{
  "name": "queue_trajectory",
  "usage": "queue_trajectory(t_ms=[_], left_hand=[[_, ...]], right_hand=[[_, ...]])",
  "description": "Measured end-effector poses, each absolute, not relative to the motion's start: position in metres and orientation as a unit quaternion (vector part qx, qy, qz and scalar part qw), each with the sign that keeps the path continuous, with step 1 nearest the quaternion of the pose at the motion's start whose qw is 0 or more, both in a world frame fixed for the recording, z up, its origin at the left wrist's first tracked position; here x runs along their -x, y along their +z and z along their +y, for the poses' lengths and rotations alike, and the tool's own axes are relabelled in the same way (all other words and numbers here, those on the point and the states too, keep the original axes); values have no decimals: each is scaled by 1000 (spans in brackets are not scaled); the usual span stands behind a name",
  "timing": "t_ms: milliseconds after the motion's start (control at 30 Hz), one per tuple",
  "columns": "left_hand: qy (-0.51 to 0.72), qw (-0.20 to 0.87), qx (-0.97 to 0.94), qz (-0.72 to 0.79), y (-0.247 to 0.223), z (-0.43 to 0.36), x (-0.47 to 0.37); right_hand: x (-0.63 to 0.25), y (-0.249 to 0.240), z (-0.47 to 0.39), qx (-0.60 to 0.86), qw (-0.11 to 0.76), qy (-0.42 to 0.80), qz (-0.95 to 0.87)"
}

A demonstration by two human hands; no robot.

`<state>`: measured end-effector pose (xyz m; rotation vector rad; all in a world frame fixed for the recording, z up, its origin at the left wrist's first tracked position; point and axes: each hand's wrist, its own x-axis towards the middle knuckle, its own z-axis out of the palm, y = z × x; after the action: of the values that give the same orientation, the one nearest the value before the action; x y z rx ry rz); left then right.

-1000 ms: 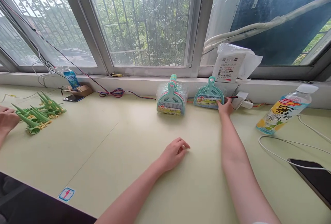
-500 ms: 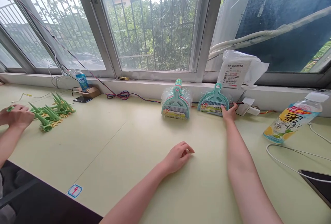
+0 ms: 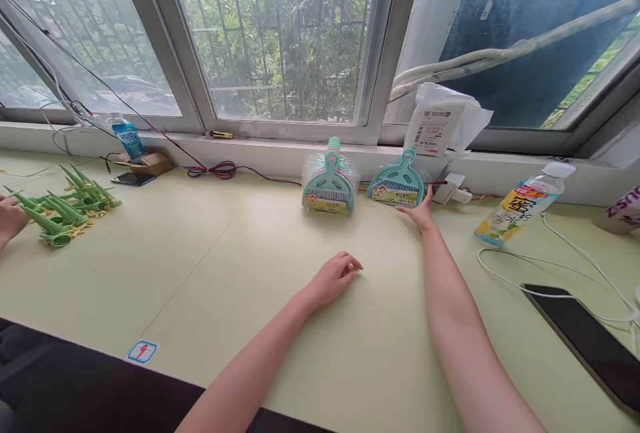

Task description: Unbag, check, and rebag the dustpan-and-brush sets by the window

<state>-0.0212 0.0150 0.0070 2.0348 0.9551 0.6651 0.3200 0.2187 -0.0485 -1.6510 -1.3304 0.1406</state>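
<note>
My right hand (image 3: 421,217) reaches to the back of the table, thumb and fingers spread apart with nothing between them. It is just in front of a teal dustpan and brush set (image 3: 397,183) in clear wrapping, which leans against the sill wall. Whether the fingertips touch the wrapping, I cannot tell. To its left stands a stack of similar wrapped dustpan and brush sets (image 3: 329,186), teal in front with pink behind. My left hand (image 3: 334,280) rests on the tabletop in front of that stack, its fingers curled in loosely and holding nothing.
Green cone-shaped pieces (image 3: 65,210) lie at the left beside another person's hand (image 3: 11,216). A drink bottle (image 3: 523,205), a white cable and a phone (image 3: 583,340) are at the right. A white wrapped package (image 3: 440,120) sits on the sill; wires (image 3: 220,170) run along the back.
My right hand has drawn back from the right dustpan set and opened, leaving the set against the wall. My left hand stays on the table. The view has shifted right and down.
</note>
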Motion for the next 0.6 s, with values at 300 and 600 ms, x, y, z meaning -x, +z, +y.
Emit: queue_trajectory(t_ms=[300, 600], left_hand=[[266, 365, -811, 373, 4, 15, 21], [267, 398, -786, 390, 12, 14, 20]], right_hand=[[-320, -43, 231, 802, 438, 67, -401], [-324, -42, 255, 818, 442, 30, -367]])
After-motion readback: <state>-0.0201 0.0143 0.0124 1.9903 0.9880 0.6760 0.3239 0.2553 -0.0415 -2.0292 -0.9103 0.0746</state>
